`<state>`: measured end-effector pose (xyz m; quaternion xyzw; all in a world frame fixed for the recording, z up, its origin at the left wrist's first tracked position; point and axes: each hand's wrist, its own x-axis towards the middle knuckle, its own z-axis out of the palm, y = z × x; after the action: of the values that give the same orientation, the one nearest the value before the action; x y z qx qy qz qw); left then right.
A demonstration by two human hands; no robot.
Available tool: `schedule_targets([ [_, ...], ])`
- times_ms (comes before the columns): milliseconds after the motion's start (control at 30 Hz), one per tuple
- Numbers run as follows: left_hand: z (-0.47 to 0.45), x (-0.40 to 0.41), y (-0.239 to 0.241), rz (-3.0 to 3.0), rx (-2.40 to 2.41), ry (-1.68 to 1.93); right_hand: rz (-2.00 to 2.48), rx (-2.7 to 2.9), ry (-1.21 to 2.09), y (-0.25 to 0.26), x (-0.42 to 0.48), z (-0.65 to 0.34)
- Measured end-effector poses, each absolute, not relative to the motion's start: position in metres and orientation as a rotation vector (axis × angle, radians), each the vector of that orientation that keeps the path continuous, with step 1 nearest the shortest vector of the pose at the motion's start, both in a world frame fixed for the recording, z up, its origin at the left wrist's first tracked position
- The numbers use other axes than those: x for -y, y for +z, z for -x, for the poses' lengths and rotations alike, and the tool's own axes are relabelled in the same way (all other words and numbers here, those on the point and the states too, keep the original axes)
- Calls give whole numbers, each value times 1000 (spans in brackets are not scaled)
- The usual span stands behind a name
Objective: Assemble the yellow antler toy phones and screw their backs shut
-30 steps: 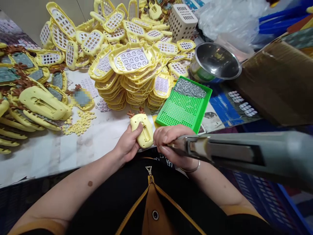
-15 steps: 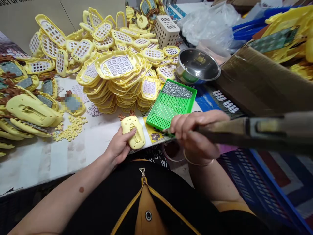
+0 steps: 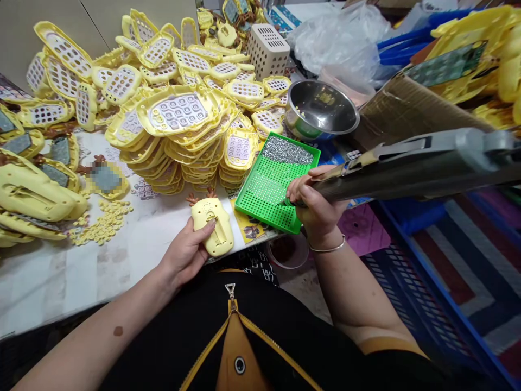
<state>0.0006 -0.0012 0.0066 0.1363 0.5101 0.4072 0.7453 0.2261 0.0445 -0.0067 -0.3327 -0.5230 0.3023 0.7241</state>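
My left hand (image 3: 185, 252) is closed round a small yellow toy phone shell (image 3: 211, 225) with brown antlers, held back-side up at the table's near edge. My right hand (image 3: 315, 203) grips the front of a long grey electric screwdriver (image 3: 415, 165), whose tip rests on the green screw tray (image 3: 268, 190). The tray's perforated floor holds rows of small screws, and a loose heap of silver screws (image 3: 287, 149) lies at its far end.
A big pile of yellow keypad shells (image 3: 179, 117) fills the table behind. More yellow housings (image 3: 36, 193) and small yellow buttons (image 3: 100, 225) lie left. A steel bowl (image 3: 321, 111), white perforated basket (image 3: 266, 49), cardboard box (image 3: 407, 108) and blue crate (image 3: 443, 282) stand right.
My right hand has carried the screwdriver away from the toy shell, up and rightward onto the green tray. The left hand keeps hold of the shell.
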Motion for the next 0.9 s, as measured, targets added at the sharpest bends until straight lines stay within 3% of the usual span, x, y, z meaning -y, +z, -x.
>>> schedule_targets([
  [533, 2, 2, 4, -314, -1083, 902, 698, 1173, 688, -12, -45, -229],
  [733, -1, 5, 2, -250, -1072, 958, 655, 1159, 558, 15, -24, -211],
  [900, -6, 8, -2, -209, -1074, 1022, 447, 1286, 873, 39, 14, -170],
])
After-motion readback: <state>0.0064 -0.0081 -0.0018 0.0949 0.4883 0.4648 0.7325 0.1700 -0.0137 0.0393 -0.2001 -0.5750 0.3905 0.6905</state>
